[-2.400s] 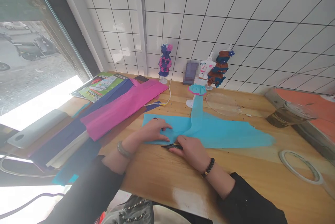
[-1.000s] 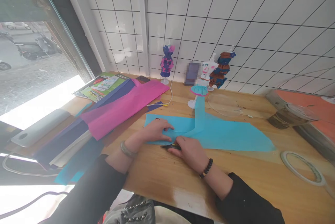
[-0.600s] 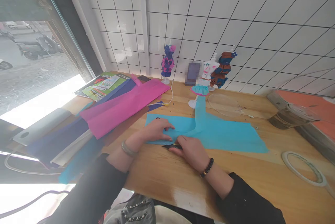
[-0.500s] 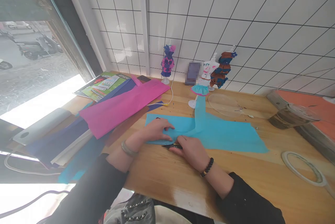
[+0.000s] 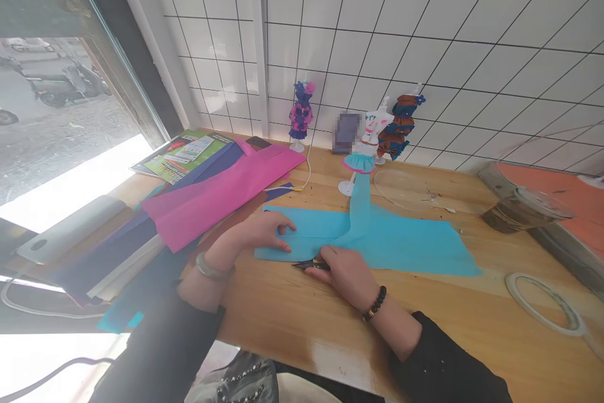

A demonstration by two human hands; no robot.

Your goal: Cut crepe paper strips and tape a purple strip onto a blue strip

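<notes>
right grip [image 5: 346, 271] holding pointed tool [image 5: 309, 264], left grip [image 5: 264, 231] spread over thin blue sheet [image 5: 415, 242]

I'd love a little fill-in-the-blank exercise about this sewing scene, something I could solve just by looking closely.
1. The right hand grips a slim pointed tool that looks mostly ____.
2. The fabric under the left hand is light ____.
3. The bracelet near the right hand is strung with ____.
4. The skirt on the white dress form is trimmed along the bottom in ____.

Missing words: black; blue; beads; pink.
</notes>
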